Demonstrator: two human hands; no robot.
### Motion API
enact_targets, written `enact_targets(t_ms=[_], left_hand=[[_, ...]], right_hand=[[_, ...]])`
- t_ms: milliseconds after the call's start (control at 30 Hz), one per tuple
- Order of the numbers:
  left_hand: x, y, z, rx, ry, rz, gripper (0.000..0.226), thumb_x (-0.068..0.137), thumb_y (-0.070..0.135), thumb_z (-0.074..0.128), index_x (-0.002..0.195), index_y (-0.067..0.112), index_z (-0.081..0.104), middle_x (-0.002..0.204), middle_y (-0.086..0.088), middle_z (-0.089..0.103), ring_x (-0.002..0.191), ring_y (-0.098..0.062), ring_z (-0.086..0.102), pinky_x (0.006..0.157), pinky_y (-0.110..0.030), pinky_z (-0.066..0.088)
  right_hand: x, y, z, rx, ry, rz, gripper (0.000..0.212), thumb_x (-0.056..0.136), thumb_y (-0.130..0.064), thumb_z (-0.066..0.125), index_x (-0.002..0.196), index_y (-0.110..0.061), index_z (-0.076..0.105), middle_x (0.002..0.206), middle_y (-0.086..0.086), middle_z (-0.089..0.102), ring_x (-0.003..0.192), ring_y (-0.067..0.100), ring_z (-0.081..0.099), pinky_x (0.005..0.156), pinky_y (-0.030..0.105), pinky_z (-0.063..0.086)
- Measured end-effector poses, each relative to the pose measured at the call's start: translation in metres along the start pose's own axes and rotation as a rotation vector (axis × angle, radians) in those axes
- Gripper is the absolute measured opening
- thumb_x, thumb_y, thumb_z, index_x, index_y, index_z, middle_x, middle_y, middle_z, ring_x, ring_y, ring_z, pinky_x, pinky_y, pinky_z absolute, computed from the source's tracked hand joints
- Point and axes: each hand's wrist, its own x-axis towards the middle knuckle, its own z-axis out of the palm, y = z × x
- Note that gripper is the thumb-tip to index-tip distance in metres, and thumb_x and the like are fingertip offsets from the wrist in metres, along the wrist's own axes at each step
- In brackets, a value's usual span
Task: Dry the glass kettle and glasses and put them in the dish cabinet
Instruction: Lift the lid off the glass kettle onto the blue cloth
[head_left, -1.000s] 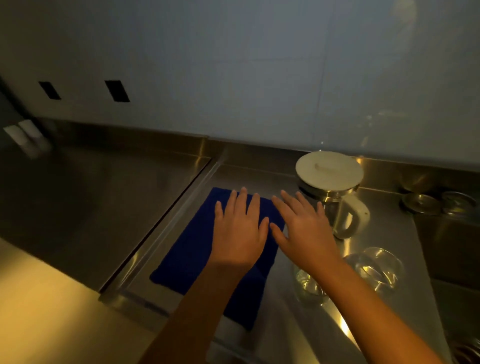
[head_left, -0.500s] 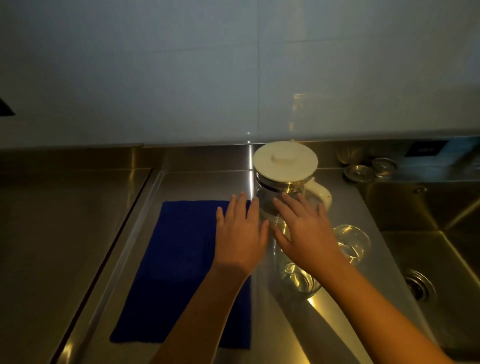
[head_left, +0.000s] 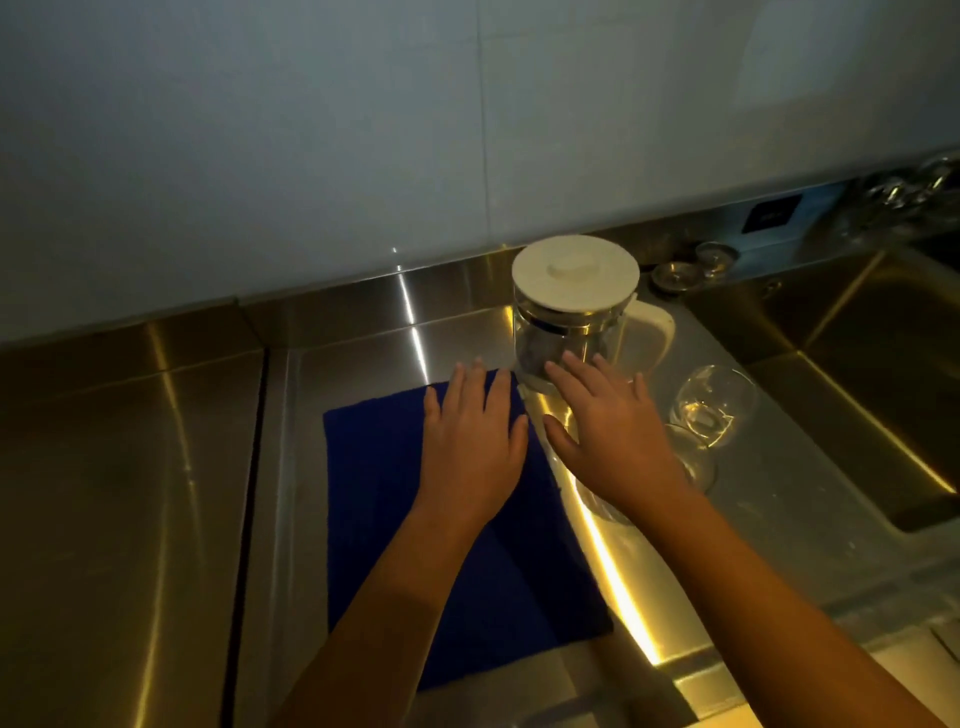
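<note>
Kettle (head_left: 571, 317) stands upright on the steel counter (head_left: 156, 467), lid on, handle pointing away from the blue cloth (head_left: 415, 545); cloth lies just beside it on the near side. Right hand (head_left: 613, 431) is nearer, fingers spread, tips at the kettle's base, gripping nothing. Left hand (head_left: 472, 436) lies flat on the cloth, fingers loosely apart. Kettle sits straight ahead of the right fingertips. Two glasses (head_left: 711, 405) lie beyond the right hand, away from the cloth.

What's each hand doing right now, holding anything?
Left hand: open, flat over the blue cloth, holding nothing.
Right hand: open, fingers spread beside the glass kettle, holding nothing.
</note>
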Motion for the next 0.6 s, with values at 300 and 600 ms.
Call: enact_targets(t_ms=[300, 600], left_hand=[[0.009, -0.007, -0.002, -0.081, -0.007, 0.085, 0.051, 0.098, 0.033, 0.037, 0.144, 0.014, 0.027, 0.152, -0.009, 0.021, 0.142, -0.023, 0.014, 0.114, -0.046, 0.009], [0.046, 0.009, -0.004, -0.045, -0.015, 0.142, 0.053, 0.098, 0.032, 0.039, 0.145, 0.012, 0.025, 0.154, -0.012, 0.019, 0.143, -0.026, 0.012, 0.114, -0.048, 0.005]], right_hand=[[0.000, -0.006, -0.004, -0.042, -0.004, 0.090, 0.058, 0.094, -0.039, 0.043, 0.146, -0.026, 0.020, 0.154, -0.001, 0.018, 0.142, 0.020, 0.012, 0.113, 0.047, 0.009], [0.021, 0.018, -0.013, -0.012, -0.026, 0.116, 0.059, 0.094, -0.039, 0.044, 0.146, -0.026, 0.020, 0.154, -0.002, 0.018, 0.143, 0.020, 0.011, 0.113, 0.049, 0.009]])
